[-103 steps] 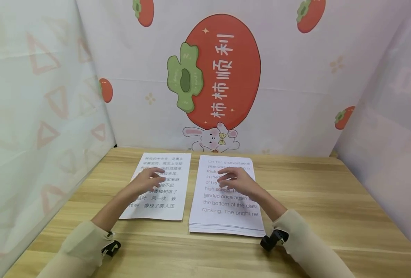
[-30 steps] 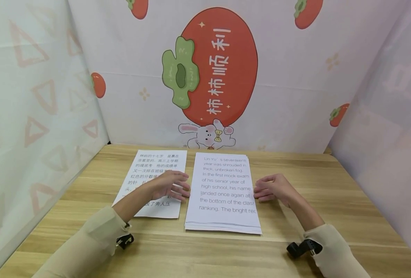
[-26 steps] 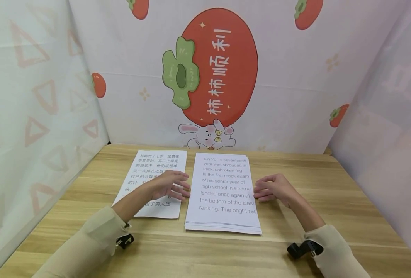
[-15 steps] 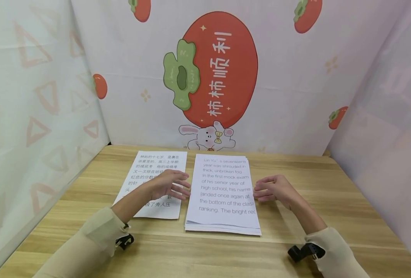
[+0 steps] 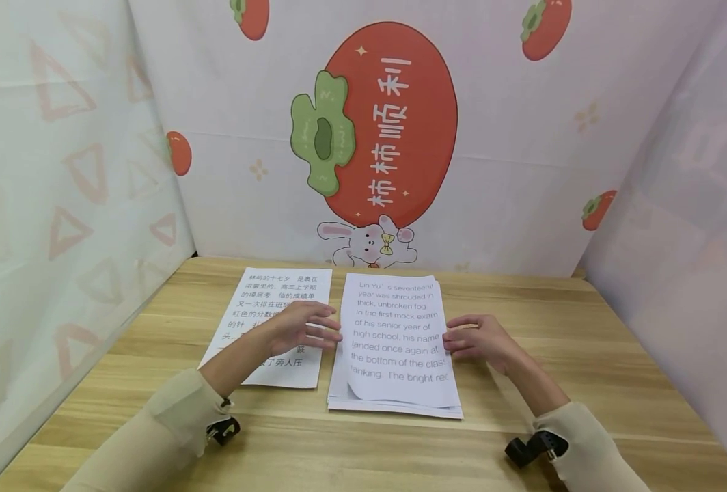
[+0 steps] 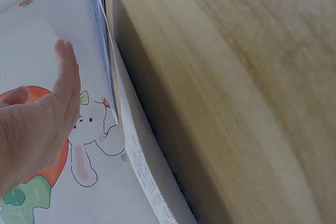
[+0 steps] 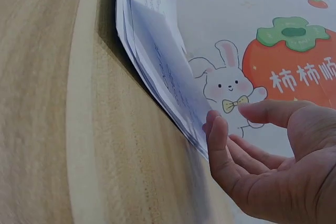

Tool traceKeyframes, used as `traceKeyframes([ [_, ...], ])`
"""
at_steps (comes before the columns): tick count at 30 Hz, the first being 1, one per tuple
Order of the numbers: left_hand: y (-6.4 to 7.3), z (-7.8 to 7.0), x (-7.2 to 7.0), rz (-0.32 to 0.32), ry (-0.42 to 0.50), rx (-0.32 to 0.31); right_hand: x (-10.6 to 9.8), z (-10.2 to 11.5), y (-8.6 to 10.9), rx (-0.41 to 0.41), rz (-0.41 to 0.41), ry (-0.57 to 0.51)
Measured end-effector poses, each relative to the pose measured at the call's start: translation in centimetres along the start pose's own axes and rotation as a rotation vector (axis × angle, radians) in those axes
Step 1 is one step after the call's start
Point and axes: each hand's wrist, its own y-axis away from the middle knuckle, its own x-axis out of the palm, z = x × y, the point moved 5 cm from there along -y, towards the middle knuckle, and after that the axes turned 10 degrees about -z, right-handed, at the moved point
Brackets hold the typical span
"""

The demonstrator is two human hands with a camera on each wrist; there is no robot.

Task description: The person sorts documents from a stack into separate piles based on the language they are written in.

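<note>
In the head view, a stack of white sheets printed with English text (image 5: 394, 342) lies on the table. Its top sheet is turned slightly and bowed, its front-left corner raised off the pages beneath. My right hand (image 5: 480, 342) is at the stack's right side, fingertips right at the top sheet's edge; in the right wrist view the thumb stands apart from the bent fingers (image 7: 218, 135). My left hand (image 5: 298, 326), fingers extended, has its fingertips at the stack's left edge. It partly hides a sheet with Chinese text (image 5: 286, 281), lying to the left.
The wooden table (image 5: 363, 451) runs up to a back cloth (image 5: 511, 171) with a large persimmon and a rabbit print. Pale cloth walls (image 5: 93, 171) stand on both sides. A black wrist camera (image 5: 526, 449) is strapped at the right sleeve, another (image 5: 223, 430) at the left.
Both hands came down to the stack's sides from above the papers. In the last half second my right hand moved slightly left, and the top sheet shifted left and bowed up.
</note>
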Motion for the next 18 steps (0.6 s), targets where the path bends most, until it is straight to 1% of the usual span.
traceKeyframes([
  [4,-0.2,0.0,0.3,-0.007,0.005,0.011,0.2,-0.1,-0.2,-0.018,-0.014,0.034],
  [7,-0.3,0.1,0.5,-0.017,-0.02,0.019,0.3,-0.1,-0.2,-0.032,-0.018,0.061],
  [11,-0.2,0.3,0.9,-0.009,-0.064,0.022,0.5,-0.2,-0.1,-0.025,-0.032,0.08],
  [18,-0.3,0.5,1.4,0.011,-0.081,0.026,1.0,-0.4,-0.1,-0.035,-0.017,0.058],
])
